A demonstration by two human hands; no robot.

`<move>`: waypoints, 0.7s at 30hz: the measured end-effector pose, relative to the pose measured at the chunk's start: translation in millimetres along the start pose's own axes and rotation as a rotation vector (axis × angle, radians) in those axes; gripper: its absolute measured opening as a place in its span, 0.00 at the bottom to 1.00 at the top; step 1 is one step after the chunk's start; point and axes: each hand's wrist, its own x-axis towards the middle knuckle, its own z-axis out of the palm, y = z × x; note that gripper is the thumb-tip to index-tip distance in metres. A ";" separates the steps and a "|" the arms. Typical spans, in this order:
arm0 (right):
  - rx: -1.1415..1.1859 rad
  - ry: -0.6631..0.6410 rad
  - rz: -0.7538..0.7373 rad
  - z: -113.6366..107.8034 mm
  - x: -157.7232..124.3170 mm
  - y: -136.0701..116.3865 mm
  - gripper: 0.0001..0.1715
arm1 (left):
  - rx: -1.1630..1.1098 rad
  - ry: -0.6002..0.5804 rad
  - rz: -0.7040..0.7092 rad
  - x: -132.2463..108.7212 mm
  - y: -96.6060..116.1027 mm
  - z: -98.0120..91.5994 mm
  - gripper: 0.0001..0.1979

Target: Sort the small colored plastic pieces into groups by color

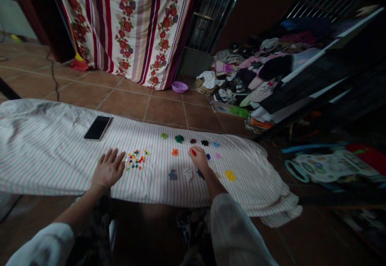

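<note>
My left hand (108,169) lies palm down on the striped cloth, fingers spread and holding nothing. Just right of its fingertips is a loose scatter of small mixed-colour pieces (137,160). My right hand (199,160) is closed in a pinch at some small red pieces (193,152); whatever is between its fingertips is too small to make out. Around it lie little heaps sorted by colour: orange (175,152), dark green (179,138), black (204,142), light blue (215,144), pink (217,156), grey (173,174), white (188,174) and yellow (230,175). My right wrist partly covers a dark heap.
The striped cloth (60,149) covers a long, narrow surface across my lap. A phone (98,128) lies on its left part. Beyond are a floral curtain (126,29), a purple basin (179,87) on the tiled floor, and a large pile of clothes (247,69).
</note>
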 end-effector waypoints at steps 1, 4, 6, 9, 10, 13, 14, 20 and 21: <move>0.008 0.007 0.000 -0.1 0.0 0.0 0.15 | 0.002 -0.002 -0.001 0.0 -0.1 0.5 0.25; 0.040 0.032 0.004 -1.3 0.6 -1.4 0.16 | 0.016 -0.004 -0.001 0.3 -0.1 0.9 0.25; 0.058 0.053 0.019 -2.9 1.2 -3.1 0.16 | 0.020 -0.002 0.004 0.6 0.1 0.0 0.25; 0.061 0.078 0.049 -6.4 2.5 -6.8 0.17 | 0.020 0.009 0.006 0.8 0.8 -1.8 0.25; 0.056 0.084 0.055 -7.8 3.2 -8.4 0.17 | 0.023 0.010 0.005 0.9 1.0 -2.4 0.25; 0.048 0.110 0.065 -11.9 6.4 -15.2 0.17 | 0.028 0.006 -0.003 0.7 1.6 -3.3 0.25; 0.052 0.120 0.067 -13.0 7.7 -18.5 0.16 | 0.025 0.004 -0.005 0.6 1.8 -3.3 0.24; 0.096 0.153 -0.004 -14.3 11.9 -51.1 0.18 | -0.020 0.010 -0.009 -0.1 1.5 -3.1 0.24; 0.109 0.148 -0.024 -13.5 11.6 -58.1 0.18 | -0.026 0.008 -0.006 -0.1 1.3 -3.1 0.25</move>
